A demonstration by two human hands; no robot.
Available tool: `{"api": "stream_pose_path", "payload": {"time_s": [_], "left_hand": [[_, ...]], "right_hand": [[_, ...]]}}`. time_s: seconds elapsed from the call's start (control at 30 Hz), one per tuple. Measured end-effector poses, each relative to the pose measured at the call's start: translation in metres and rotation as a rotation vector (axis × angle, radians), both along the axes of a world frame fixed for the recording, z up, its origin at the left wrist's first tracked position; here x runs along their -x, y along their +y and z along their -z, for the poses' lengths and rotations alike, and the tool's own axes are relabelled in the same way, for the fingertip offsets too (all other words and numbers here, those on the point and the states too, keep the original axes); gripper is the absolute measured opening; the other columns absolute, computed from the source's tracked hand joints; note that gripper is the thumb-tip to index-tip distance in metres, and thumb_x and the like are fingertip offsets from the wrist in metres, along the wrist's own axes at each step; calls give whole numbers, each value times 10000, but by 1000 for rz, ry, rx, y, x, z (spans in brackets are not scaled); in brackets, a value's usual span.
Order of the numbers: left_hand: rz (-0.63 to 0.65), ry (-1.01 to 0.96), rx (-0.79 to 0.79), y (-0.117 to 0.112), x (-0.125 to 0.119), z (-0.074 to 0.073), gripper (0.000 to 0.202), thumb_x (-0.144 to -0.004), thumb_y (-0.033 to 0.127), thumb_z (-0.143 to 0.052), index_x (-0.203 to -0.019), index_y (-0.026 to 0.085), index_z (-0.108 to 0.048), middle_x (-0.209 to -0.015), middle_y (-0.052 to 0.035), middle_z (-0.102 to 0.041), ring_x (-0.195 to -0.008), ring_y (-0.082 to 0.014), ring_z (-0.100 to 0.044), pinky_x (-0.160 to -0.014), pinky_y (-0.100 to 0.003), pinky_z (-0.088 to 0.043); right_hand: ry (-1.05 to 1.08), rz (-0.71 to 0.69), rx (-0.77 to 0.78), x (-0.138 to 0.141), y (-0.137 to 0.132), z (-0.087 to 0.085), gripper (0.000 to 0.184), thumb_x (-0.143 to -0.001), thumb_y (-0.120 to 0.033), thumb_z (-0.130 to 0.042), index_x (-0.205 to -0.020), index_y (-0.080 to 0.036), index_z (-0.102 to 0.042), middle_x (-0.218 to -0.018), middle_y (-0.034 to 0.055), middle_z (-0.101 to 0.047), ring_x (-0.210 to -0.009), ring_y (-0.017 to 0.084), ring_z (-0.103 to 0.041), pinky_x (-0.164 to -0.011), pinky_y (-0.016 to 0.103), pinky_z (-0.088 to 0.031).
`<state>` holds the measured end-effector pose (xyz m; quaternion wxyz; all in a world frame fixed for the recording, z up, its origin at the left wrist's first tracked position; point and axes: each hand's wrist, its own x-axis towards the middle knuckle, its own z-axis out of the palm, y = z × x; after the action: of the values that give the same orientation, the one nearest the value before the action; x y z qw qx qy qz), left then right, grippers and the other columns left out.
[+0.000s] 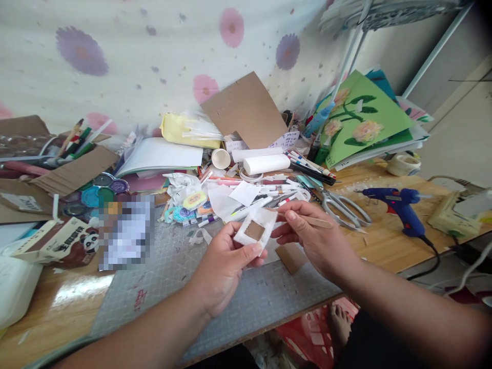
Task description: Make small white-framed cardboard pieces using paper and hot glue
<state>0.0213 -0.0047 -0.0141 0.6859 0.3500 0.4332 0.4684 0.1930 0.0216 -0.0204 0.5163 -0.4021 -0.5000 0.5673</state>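
Note:
My left hand [226, 261] grips a small square of cardboard [254, 230] by its lower edge. White paper or tissue is folded over its borders, leaving a brown square bare in the middle. Close beside it on the right, my right hand [313, 238] is closed on a flat wooden stick [317, 222]. Its fingertips are at the right edge of the wrapped square; whether they touch it I cannot tell. Both hands are above the grey cutting mat [154, 307]. Under the right hand lies a piece of brown cardboard [291, 258].
Scissors [346, 209] and a blue glue gun [400, 202] lie to the right. Behind the hands are heaped pens, paper scraps and a white roll [266, 164]. A panda-printed carton [61, 243] and a cardboard box [77, 171] of tools stand left. Green flower artwork [365, 118] leans at back right.

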Motion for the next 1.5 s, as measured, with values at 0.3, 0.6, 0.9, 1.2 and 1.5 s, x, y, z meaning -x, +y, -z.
{"api": "stream_pose_path", "payload": {"time_s": [0.3, 0.6, 0.9, 1.2, 1.5], "left_hand": [[44, 122, -72, 0, 1, 3, 346, -716, 213, -729, -1007, 171, -548, -849, -27, -684, -684, -130, -641, -609, -236, -493], [228, 8, -100, -2, 6, 3, 395, -733, 307, -715, -1077, 159, -590, -918, -122, -721, -764, -208, -687, -639, -278, -506], [207, 86, -49, -1, 4, 0, 200, -815, 262, -619, -980, 151, -595, -856, -97, -732, -696, -168, -681, -600, -255, -506], [238, 142, -77, -2, 6, 3, 208, -814, 305, -621, -973, 171, -628, -856, -85, -730, -724, -189, -679, -627, -282, -491], [262, -95, -131, 7, 11, -2, 354, -755, 440, -660, -988, 173, -659, -869, -51, -682, -788, -162, -615, -720, -260, -470]], "right_hand": [[149, 95, -24, 19, -3, -5, 254, -719, -270, -726, -790, -221, -487, -602, -76, -605, -503, 97, -586, -501, 221, -491], [152, 111, -102, 16, 2, -8, 232, -713, -196, -717, -779, -223, -496, -613, -71, -571, -525, 94, -542, -500, 219, -456], [110, 104, -68, -2, 7, -7, 197, -870, -368, -556, -994, -222, -602, -722, -6, -684, -628, 141, -644, -612, 293, -509], [135, -188, 169, -4, 3, -15, 209, -674, -273, -781, -743, -150, -626, -599, -37, -629, -550, 75, -571, -574, 216, -463], [-6, -229, 185, -9, 3, -17, 260, -606, -288, -808, -665, -154, -593, -562, -51, -593, -514, 72, -534, -534, 206, -405]]}}
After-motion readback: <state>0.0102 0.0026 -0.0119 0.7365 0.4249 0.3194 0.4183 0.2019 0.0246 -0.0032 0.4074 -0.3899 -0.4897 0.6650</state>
